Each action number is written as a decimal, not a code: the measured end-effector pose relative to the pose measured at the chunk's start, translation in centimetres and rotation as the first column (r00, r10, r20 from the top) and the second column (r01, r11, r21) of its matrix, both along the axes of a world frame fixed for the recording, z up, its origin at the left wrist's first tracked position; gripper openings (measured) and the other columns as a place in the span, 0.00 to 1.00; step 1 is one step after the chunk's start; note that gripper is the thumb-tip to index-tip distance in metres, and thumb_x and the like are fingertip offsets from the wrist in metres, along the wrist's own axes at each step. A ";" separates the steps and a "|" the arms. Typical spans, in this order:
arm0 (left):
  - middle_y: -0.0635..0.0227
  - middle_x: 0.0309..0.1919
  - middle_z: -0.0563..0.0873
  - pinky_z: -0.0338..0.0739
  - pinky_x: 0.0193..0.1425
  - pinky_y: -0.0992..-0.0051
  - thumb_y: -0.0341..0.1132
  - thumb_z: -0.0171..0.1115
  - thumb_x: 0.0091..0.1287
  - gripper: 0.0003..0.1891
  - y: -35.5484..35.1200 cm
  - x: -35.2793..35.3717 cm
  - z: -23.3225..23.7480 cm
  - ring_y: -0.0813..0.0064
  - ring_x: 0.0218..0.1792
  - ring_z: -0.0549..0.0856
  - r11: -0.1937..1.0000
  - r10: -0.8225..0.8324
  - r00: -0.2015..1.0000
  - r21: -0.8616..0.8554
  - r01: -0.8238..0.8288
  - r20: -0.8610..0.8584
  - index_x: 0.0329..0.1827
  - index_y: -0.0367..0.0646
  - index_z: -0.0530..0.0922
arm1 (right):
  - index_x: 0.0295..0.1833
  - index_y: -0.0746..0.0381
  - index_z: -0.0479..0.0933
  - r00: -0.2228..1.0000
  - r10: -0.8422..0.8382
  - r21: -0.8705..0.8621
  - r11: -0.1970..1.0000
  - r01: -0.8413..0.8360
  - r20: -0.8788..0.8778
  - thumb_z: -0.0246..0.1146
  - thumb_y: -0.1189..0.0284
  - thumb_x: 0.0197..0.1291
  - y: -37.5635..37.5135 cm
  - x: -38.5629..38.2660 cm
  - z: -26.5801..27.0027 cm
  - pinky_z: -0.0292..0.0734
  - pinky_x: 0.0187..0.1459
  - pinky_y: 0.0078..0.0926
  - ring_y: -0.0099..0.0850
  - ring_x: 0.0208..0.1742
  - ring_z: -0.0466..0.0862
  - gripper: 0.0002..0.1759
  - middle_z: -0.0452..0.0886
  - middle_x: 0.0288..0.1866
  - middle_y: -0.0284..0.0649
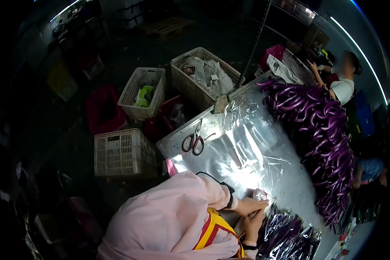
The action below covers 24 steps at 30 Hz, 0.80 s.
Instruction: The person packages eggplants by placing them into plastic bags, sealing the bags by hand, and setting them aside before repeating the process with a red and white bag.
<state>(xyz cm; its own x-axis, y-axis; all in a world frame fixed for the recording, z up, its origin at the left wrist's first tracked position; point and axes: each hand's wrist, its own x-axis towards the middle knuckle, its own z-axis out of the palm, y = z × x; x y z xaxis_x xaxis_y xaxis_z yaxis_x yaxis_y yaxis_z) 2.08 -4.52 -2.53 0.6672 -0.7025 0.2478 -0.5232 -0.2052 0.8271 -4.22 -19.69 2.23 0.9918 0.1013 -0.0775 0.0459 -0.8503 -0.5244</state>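
My left hand and my right hand are close together at the near edge of the metal table. Both touch a small clear, shiny plastic wrap, with fingers pressed together around it; what it holds is too small to make out. Just right of them lie eggplants in clear plastic. A large heap of loose purple eggplants covers the right side of the table. Clear plastic film lies across the middle, and scissors with dark handles rest near the left edge.
Beyond the table's left edge stand white crates, one holding papers, an upturned-looking crate and a red-lined bin. Another person is at the far right, behind the heap. A blue-clothed person shows at the right edge.
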 end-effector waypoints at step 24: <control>0.55 0.83 0.57 0.84 0.48 0.61 0.21 0.59 0.57 0.43 0.3 -0.1 6.8 0.51 0.52 0.88 0.966 -0.021 0.978 0.256 -0.033 0.206 0.81 0.41 0.58 | 0.63 0.71 0.74 0.879 -0.202 0.428 0.812 0.397 -0.431 0.73 0.69 0.52 -4.9 -6.4 6.2 0.79 0.53 0.29 0.31 0.47 0.85 0.33 0.86 0.48 0.46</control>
<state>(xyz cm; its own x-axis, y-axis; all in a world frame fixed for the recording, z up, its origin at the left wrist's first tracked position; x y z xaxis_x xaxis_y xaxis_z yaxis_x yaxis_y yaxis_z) 1.95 -4.17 4.22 0.6252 -0.7565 0.1919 -0.6744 -0.3999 0.6207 -10.65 -24.55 8.39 0.8920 -0.0759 -0.4457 -0.4350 -0.4128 -0.8002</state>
